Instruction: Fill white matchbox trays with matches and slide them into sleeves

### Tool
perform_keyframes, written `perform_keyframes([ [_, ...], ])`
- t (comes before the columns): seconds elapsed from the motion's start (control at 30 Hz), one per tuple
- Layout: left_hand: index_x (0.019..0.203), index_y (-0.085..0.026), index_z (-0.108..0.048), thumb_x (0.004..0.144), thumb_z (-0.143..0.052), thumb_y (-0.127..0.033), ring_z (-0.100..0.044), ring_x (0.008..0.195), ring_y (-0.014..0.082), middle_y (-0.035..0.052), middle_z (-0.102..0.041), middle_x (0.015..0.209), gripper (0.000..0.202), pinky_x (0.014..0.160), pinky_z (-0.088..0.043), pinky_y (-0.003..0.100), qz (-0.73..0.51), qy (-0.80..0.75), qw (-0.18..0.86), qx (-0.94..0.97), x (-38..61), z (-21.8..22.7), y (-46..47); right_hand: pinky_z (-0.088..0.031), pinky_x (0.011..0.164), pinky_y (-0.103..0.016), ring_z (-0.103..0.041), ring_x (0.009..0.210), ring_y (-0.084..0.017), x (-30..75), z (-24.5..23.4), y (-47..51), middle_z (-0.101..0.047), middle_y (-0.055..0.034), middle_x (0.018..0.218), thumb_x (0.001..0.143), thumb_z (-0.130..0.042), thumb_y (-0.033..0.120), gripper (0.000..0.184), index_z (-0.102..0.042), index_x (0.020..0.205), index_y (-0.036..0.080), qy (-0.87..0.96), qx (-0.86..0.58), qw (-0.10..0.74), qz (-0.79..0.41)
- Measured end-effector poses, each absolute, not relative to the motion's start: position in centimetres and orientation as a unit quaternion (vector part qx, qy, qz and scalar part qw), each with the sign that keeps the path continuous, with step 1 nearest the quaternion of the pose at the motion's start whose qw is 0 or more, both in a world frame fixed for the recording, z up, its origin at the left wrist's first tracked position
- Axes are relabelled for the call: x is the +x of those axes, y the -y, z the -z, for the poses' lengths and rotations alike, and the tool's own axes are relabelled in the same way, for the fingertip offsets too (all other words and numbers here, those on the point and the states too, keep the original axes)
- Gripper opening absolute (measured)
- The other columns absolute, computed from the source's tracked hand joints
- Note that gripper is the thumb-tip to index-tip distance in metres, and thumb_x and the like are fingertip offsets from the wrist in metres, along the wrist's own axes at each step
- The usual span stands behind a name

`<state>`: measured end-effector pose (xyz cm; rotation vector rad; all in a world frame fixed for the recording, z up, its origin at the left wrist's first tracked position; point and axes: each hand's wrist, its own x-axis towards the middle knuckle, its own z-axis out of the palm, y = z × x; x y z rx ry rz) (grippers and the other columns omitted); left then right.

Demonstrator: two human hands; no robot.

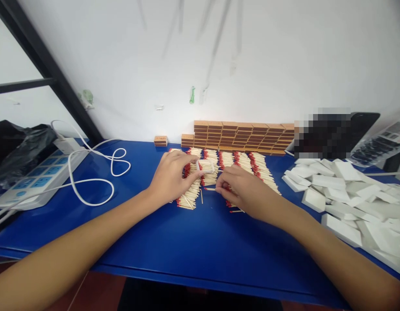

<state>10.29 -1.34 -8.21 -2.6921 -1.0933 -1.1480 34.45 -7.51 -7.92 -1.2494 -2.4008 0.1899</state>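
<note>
Between the thumb and fingers of my left hand is a small white matchbox tray with matches lying in it. My right hand is just right of the tray, its fingertips pinched on a match whose red head points left. Below both hands, rows of red-headed matches lie on the blue table. A loose match rests by the left rows, and another match lies under my right hand. My right palm hides part of the rows.
Stacked matchboxes line the wall, with a single matchbox to their left. A heap of white trays covers the right side. At left are a power strip and a looping white cable. A phone leans at the back right.
</note>
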Motion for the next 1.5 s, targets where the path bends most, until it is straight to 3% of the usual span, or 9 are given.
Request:
perform_keyframes([
  [0.13,0.112,-0.019,-0.074,0.091,-0.078,-0.048,-0.071,0.102,0.028,0.0078,-0.079,0.105,0.036,0.092,-0.05,0.045,0.36,0.341,-0.003,-0.869,10.4,8.2,1.4,-0.042,0.073,-0.035,-0.057,0.084,-0.023,35.3,7.1,7.0,-0.062,-0.0056,0.087,0.099,-0.061,0.018,0.012,-0.061,0.087,0.021,0.833,-0.479,0.277,0.004],
  [0.27,0.114,-0.02,-0.074,0.088,-0.082,-0.04,-0.072,0.104,0.0266,0.0069,-0.08,0.109,0.034,0.097,-0.051,0.045,0.364,0.321,-0.047,-0.873,10.7,8.0,1.9,-0.042,0.075,-0.036,-0.057,0.086,-0.024,35.2,7.0,6.9,-0.063,-0.0056,0.087,0.099,-0.061,0.018,0.011,-0.061,0.089,0.021,0.825,-0.472,0.307,0.042],
  [0.53,0.116,-0.023,-0.075,0.088,-0.082,-0.041,-0.072,0.105,0.0257,0.0055,-0.079,0.11,0.033,0.098,-0.052,0.045,0.359,0.286,-0.11,-0.882,10.9,7.7,2.5,-0.045,0.078,-0.036,-0.056,0.088,-0.023,34.5,7.2,7.2,-0.062,-0.0059,0.091,0.102,-0.059,0.017,0.008,-0.061,0.094,0.02,0.842,-0.431,0.324,0.02],
  [0.7,0.111,-0.022,-0.076,0.089,-0.082,-0.041,-0.074,0.101,0.025,0.0044,-0.081,0.108,0.03,0.095,-0.053,0.043,0.373,0.333,-0.088,-0.862,10.8,7.7,2.1,-0.042,0.072,-0.035,-0.057,0.079,-0.021,34.1,6.7,7.7,-0.06,-0.0034,0.082,0.101,-0.059,0.018,0.01,-0.063,0.092,0.02,0.823,-0.436,0.362,0.04],
  [0.83,0.111,-0.021,-0.075,0.09,-0.08,-0.043,-0.074,0.103,0.026,0.0039,-0.081,0.107,0.031,0.096,-0.052,0.046,0.382,0.375,-0.066,-0.842,10.6,7.7,1.8,-0.044,0.074,-0.037,-0.055,0.081,-0.022,33.5,7.5,7.9,-0.062,-0.0049,0.08,0.099,-0.061,0.017,0.012,-0.065,0.088,0.019,0.848,-0.439,0.298,0.014],
  [0.97,0.112,-0.021,-0.073,0.089,-0.081,-0.039,-0.073,0.105,0.0259,0.0044,-0.081,0.109,0.031,0.1,-0.051,0.046,0.373,0.375,-0.058,-0.846,10.7,7.7,1.9,-0.048,0.082,-0.041,-0.055,0.093,-0.027,33.2,8.8,7.8,-0.064,-0.0093,0.089,0.099,-0.056,0.012,0.016,-0.072,0.1,0.017,0.87,-0.437,0.228,-0.001],
  [1.27,0.112,-0.022,-0.073,0.092,-0.077,-0.044,-0.072,0.106,0.027,0.0049,-0.08,0.112,0.03,0.099,-0.051,0.047,0.372,0.367,-0.041,-0.852,10.6,7.9,1.8,-0.048,0.077,-0.038,-0.055,0.088,-0.024,33.3,8.9,7.6,-0.064,-0.0072,0.087,0.099,-0.06,0.013,0.015,-0.065,0.086,0.019,0.872,-0.436,0.217,-0.048],
  [1.5,0.112,-0.022,-0.073,0.093,-0.076,-0.045,-0.072,0.106,0.0273,0.0052,-0.08,0.11,0.03,0.098,-0.05,0.047,0.361,0.373,-0.032,-0.854,10.5,8.0,1.7,-0.046,0.078,-0.037,-0.055,0.09,-0.024,33.6,8.5,7.6,-0.063,-0.0073,0.088,0.1,-0.058,0.013,0.017,-0.06,0.085,0.02,0.874,-0.434,0.215,-0.044],
])
